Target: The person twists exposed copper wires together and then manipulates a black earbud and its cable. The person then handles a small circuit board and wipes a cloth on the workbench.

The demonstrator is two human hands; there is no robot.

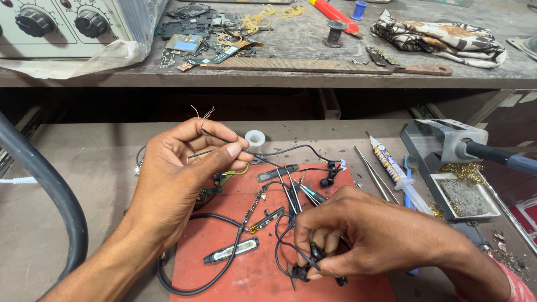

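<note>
My left hand (pixel 179 173) pinches the thin black cable (pixel 279 151), bare strands up at 12 o'clock, clear of clutter. My right hand (pixel 358 235) is clamped on the earbud (pixel 305 268) at 6 o'clock over the red mat (pixel 251 274), keeping it taut, I reckon.

- A slim white glue tube (pixel 395 169) with blue and orange label markings is lying slantwise near the lower desk's right edge.
- Clear plastic wrapping (pixel 106 56) is covering a grey dial box at the upper shelf's left corner.

L hand (pixel 179 173) raised, fingers pinched; R hand (pixel 358 235) low, curled shut.
</note>
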